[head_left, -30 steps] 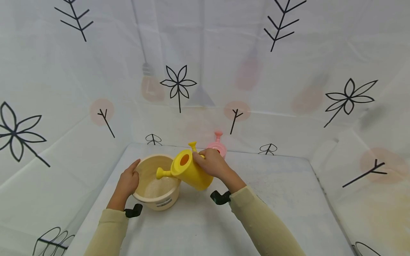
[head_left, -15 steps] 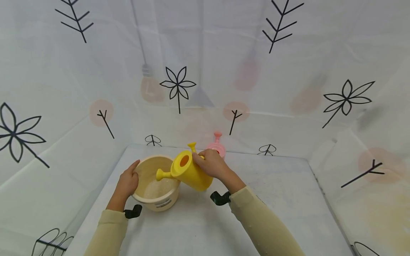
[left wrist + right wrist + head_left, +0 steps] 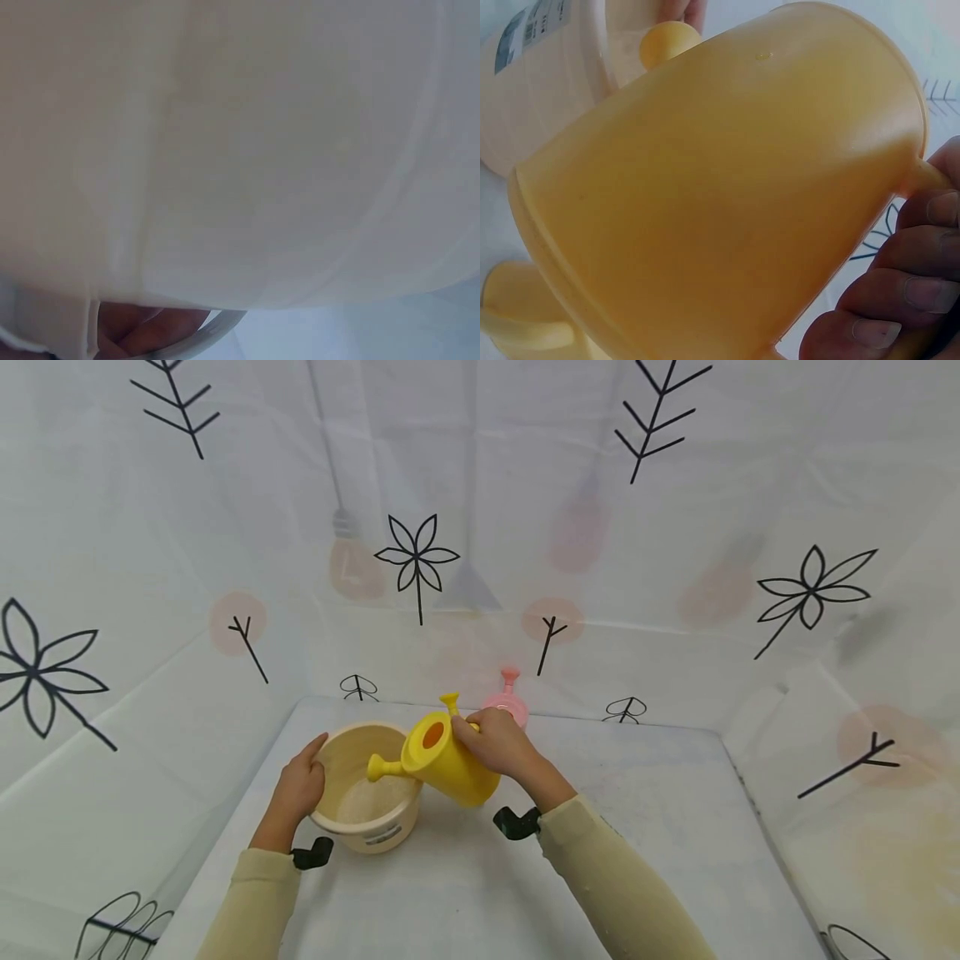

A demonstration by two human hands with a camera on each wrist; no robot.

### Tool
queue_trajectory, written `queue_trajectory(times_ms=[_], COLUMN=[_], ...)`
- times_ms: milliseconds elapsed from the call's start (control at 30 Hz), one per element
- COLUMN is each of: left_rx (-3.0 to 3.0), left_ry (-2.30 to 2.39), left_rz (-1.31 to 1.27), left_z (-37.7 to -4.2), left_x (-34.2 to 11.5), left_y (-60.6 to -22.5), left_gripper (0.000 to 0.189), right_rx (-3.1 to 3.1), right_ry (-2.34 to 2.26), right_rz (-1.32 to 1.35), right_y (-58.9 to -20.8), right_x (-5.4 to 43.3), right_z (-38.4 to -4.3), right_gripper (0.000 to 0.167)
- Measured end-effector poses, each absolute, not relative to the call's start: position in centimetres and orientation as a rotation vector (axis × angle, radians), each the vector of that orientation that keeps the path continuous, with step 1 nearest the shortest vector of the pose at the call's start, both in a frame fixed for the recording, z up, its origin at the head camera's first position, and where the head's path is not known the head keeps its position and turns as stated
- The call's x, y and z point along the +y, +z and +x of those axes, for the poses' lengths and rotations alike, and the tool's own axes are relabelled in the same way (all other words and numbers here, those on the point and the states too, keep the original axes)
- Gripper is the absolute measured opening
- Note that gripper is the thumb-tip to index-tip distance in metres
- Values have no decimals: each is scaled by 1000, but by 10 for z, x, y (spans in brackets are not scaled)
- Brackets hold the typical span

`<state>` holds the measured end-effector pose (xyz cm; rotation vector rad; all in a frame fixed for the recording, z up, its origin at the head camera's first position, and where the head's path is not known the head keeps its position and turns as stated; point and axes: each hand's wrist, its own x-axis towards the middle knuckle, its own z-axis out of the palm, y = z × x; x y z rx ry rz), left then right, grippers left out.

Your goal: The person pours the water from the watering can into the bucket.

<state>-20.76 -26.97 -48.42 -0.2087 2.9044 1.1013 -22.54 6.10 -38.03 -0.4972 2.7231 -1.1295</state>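
Note:
A cream plastic bucket (image 3: pixel 393 839) with a label on its side stands on the table, its inside showing a pale, shiny bottom. My left hand (image 3: pixel 300 785) grips its left rim, index finger laid along the edge. In the left wrist view the bucket wall (image 3: pixel 262 165) fills most of the picture, with curled fingers (image 3: pixel 161 330) below it. My right hand (image 3: pixel 498 742) holds a yellow watering can (image 3: pixel 453 768) by its handle. That can is tilted left, its spout over the bucket's opening. Curled fingers (image 3: pixel 862 300) show around the handle in the right wrist view.
Behind the held can, a second yellow spout (image 3: pixel 450 700) pokes up; its body is hidden. A pink watering can (image 3: pixel 510 700) stands at the back, partly covered by my right hand. A yellow rounded thing (image 3: pixel 525 300) shows in the right wrist view. Patterned cloth walls enclose the white table (image 3: pixel 637 810).

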Motion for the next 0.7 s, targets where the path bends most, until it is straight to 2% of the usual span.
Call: queue_trajectory(times_ms=[700], left_rx=[2889], left_ry=[1118], left_rz=[-233], left_z=[-208], left_x=[-270], left_y=[-484], left_gripper=[58], right_rx=[2722], right_ry=[-1116], right_rz=[-487], right_y=[-380], right_x=[60], right_z=[-226], right_gripper=[49])
